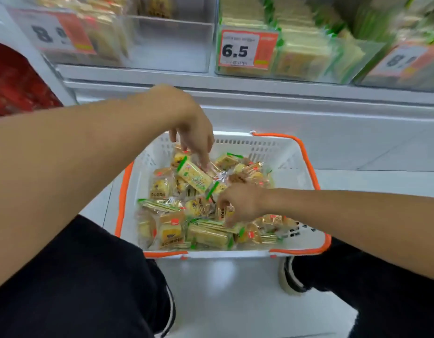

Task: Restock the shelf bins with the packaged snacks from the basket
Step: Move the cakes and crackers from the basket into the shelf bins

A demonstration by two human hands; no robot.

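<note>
— Two hands are in the basket [294, 152], is that right?

— Yes. I see the white basket with its orange rim sitting on the floor [225, 289] in front of the shelf [260, 93], between my knees. It holds a loose heap of packaged snacks [167, 230]: yellow cakes in clear wrappers with orange marks, and flat cracker packs with green ends.

— What is the left hand doing?

— My left hand [194, 132] reaches down at the far side of the heap, fingers pointing down and loosely spread. The fingertips touch the wrappers beside a long green-ended cracker pack [197, 178] that lies on top. I cannot tell whether it has hold of anything.

— And the right?

— My right hand [238, 203] is lower, over the near right part of the heap, fingers curled into the packs. It looks to pinch a small yellow packet [222, 212], but blur keeps me from being sure.

— The shelf bins?

— Clear bins stand in a row above. The left bin [167, 45] has yellow packs at its left side and bare space at the right, with a blurred price tag [52, 32]. The middle bin [308, 57] is full of green-edged packs behind a tag reading 6.5 [245, 50]. A third bin [406, 64] at the right is blurred.
</note>
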